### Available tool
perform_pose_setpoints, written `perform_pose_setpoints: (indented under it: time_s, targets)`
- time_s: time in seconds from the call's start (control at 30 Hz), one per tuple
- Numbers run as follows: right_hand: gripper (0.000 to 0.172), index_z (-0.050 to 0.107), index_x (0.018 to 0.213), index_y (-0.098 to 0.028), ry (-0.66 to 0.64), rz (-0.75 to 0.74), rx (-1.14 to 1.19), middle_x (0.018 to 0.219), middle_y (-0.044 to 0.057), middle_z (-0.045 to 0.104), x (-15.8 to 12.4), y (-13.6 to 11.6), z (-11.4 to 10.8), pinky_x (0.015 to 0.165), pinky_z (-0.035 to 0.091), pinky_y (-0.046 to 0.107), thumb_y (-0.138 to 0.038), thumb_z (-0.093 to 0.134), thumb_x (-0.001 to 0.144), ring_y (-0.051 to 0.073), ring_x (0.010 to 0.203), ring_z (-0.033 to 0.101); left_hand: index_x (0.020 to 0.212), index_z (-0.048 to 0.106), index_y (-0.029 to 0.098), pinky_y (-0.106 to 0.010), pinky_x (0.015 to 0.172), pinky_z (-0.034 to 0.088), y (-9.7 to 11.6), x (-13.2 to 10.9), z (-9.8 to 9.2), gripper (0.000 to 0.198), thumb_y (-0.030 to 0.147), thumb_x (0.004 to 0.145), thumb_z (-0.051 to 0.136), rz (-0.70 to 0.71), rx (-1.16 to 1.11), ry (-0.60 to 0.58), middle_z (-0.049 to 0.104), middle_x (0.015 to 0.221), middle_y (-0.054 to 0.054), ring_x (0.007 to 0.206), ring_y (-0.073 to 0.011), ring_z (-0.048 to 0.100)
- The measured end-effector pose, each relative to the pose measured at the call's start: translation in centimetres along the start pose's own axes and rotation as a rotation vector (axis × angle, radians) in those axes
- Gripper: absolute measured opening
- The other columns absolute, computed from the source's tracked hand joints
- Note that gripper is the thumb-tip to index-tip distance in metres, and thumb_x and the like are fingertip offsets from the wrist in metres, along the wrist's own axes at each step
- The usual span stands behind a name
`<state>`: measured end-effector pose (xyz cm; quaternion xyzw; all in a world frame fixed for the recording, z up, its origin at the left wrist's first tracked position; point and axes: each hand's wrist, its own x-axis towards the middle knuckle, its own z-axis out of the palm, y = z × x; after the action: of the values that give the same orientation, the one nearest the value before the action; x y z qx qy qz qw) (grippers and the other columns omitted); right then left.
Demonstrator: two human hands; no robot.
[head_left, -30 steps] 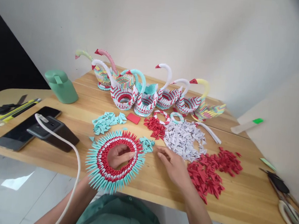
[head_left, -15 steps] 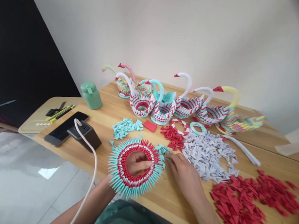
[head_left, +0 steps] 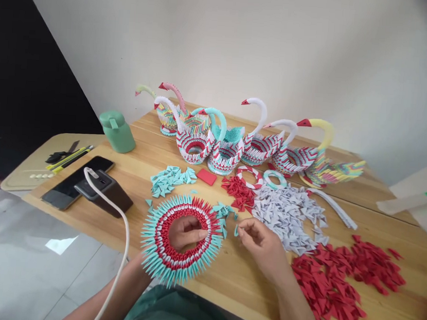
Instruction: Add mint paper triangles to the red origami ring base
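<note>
My left hand grips a paper ring of folded pieces, its thumb lying across the inner edge and the other fingers partly hidden behind it. Red and white rows make up the inside of this ring; turquoise points form most of the outer edge, with red points bare at the upper right. To its right, my right hand pinches a small turquoise paper triangle between thumb and fingertips, apart from the ring. Loose turquoise pieces lie on the table just behind the ring's right side.
Piles of white triangles, red triangles and turquoise triangles cover parts of the wooden table. Several paper swans stand at the back. At left are a power bank with a white cable, a phone and a green bottle.
My right hand has come away from the loose turquoise pieces with one triangle in its fingertips. The whole scene has shifted slightly left in view; my left hand still holds the ring.
</note>
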<state>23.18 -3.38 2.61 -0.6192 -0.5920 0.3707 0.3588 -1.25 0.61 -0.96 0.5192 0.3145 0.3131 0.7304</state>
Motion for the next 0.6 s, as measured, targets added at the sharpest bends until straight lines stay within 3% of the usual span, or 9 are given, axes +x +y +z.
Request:
perform_pose_setpoints:
  time_s: [0.1, 0.2, 0.4, 0.6]
  targets:
    - [0.021, 0.061, 0.096, -0.022, -0.071, 0.049, 0.318, 0.072, 0.0, 0.064, -0.2, -0.2, -0.1, 0.062, 0.053, 0.031, -0.039, 0.064, 0.084, 0.018, 0.064, 0.063, 0.079, 0.068, 0.012, -0.028, 0.067, 0.047, -0.2, 0.1, 0.0, 0.032, 0.044, 0.078, 0.074, 0.007, 0.048, 0.028, 0.064, 0.071, -0.004, 0.069, -0.0179, 0.059]
    - [0.028, 0.064, 0.109, -0.024, -0.104, 0.061, 0.422, 0.075, 0.0, 0.064, -0.5, -0.1, 0.0, 0.063, 0.054, 0.031, -0.038, 0.065, 0.085, 0.016, 0.065, 0.063, 0.079, 0.07, 0.013, -0.029, 0.069, 0.048, -0.2, 0.2, 0.1, 0.032, 0.045, 0.079, 0.072, 0.021, 0.078, 0.026, 0.066, 0.072, -0.004, 0.071, -0.0191, 0.06]
    - [0.02, 0.075, 0.092, -0.023, -0.056, 0.112, 0.563, 0.073, 0.002, 0.07, -0.9, 0.0, 0.1, 0.064, 0.054, 0.033, -0.04, 0.07, 0.083, 0.017, 0.064, 0.064, 0.08, 0.072, 0.016, -0.031, 0.073, 0.049, -0.7, 0.5, 0.0, 0.025, 0.041, 0.08, 0.071, 0.052, 0.114, 0.015, 0.068, 0.074, -0.005, 0.075, -0.0219, 0.062]
    - [0.025, 0.078, 0.092, -0.024, -0.031, 0.181, 0.726, 0.071, 0.002, 0.072, -0.9, -0.3, 0.2, 0.06, 0.054, 0.029, -0.042, 0.081, 0.074, 0.016, 0.066, 0.064, 0.077, 0.071, 0.015, -0.027, 0.062, 0.045, -1.2, 0.4, -0.2, 0.025, 0.039, 0.083, 0.068, 0.064, 0.137, 0.017, 0.066, 0.068, -0.003, 0.064, -0.0177, 0.058]
